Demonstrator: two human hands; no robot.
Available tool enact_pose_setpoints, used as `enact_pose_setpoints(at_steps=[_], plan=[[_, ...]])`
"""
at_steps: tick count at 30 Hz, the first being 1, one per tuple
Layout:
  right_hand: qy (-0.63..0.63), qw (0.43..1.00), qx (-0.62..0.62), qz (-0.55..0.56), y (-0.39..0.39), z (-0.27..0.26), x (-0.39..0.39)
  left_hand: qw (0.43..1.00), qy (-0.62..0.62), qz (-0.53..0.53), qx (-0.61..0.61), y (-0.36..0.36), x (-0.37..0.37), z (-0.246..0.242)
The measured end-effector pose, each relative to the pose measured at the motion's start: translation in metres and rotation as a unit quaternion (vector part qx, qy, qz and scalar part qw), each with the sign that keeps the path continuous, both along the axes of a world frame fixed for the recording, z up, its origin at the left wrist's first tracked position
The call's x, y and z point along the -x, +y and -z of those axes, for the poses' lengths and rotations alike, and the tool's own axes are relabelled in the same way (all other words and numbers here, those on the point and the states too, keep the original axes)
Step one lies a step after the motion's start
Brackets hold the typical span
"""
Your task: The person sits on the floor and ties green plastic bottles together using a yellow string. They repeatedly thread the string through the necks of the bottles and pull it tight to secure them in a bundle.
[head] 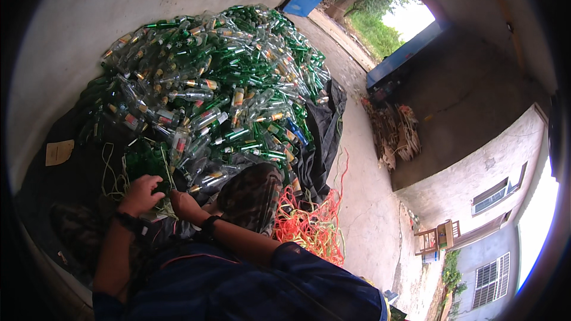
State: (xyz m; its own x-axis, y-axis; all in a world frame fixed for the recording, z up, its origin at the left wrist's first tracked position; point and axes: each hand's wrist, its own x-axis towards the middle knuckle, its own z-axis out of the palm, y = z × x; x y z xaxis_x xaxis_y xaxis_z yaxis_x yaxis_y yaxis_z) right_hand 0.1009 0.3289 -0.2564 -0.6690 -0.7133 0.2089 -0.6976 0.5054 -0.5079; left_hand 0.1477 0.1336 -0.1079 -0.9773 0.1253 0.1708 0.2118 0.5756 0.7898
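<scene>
Low in front of me, a bundle of green glass bottles (143,160) stands between my legs, with a pale green plastic strap (165,163) running along its right side. My right hand (185,206) is closed at the lower end of this strap and seems to pinch it. Over the near edge of the bundle is my left hand (142,194), its thumb and fingers apart and nothing visible between them. More strap loops (108,167) hang loose at the bundle's left. My wrists and forearms hide part of what lies below the hands.
A large heap of green and clear bottles (232,67) lies ahead on a black sheet (328,120). Tangled red and green strapping (308,229) is beside my right knee. Flattened cardboard (397,136) lies across the concrete floor (357,178). A wall (80,31) borders the left.
</scene>
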Motion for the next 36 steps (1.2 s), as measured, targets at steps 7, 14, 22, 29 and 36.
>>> enact_pose_setpoints(at_steps=[7,14,22,29,36], plan=[[0.044,0.991,-0.111,-0.054,0.001,0.031,0.006,0.978,-0.202,0.036,0.027,-0.043,-0.038,0.036],[-0.040,0.985,-0.166,0.004,-0.012,-0.063,-0.025,0.975,-0.213,-0.047,0.045,-0.018,-0.054,0.071],[-0.026,0.971,-0.232,-0.052,-0.027,-0.079,-0.028,0.986,-0.119,-0.052,0.109,-0.013,-0.046,0.093],[-0.021,0.982,-0.171,-0.080,-0.024,-0.072,-0.026,0.988,-0.109,-0.043,0.100,-0.014,-0.043,0.107],[0.006,0.971,-0.221,-0.093,-0.030,-0.075,-0.037,0.992,-0.104,-0.029,0.057,-0.015,-0.042,0.113]])
